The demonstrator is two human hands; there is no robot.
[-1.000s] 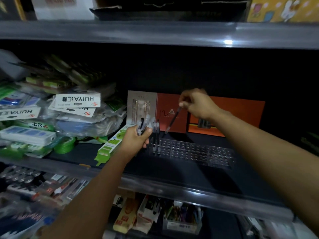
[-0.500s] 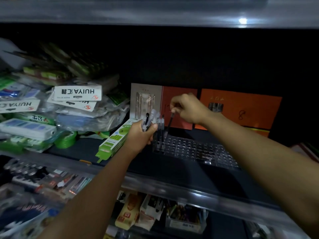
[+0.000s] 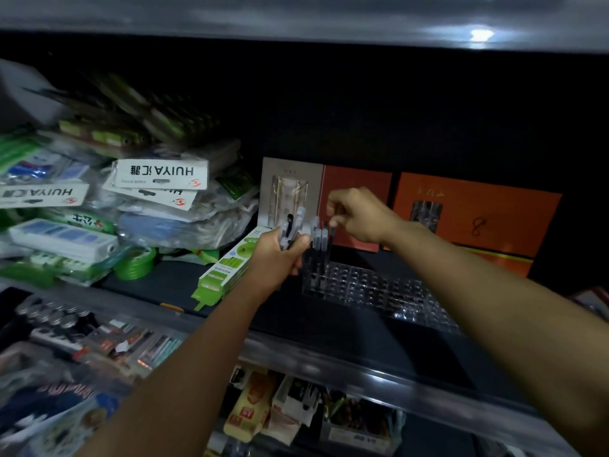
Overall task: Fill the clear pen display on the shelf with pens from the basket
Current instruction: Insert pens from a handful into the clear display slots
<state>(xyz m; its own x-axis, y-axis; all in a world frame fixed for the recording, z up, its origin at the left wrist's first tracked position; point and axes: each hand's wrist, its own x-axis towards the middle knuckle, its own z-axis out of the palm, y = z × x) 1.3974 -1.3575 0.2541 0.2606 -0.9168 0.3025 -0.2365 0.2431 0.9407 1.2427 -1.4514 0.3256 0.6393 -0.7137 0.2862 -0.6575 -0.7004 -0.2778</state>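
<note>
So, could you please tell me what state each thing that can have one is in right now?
Clear plastic pen display: mostly unfilled, a few pens standing at its left end.
Bundle of clear-barrelled pens: gripped upright in left hand.
Dark pen: upright in the display, top pinched by right hand.
Green tape roll: lying on the shelf.

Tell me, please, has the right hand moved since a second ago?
Yes: the right hand has moved left along the orange boxes, lowering its pen into the clear display.

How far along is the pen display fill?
Early. A few pens stand at the clear display's left end. The right hand pinches one pen's top there; the left hand grips a bundle of pens. Most holes look unfilled.
</note>
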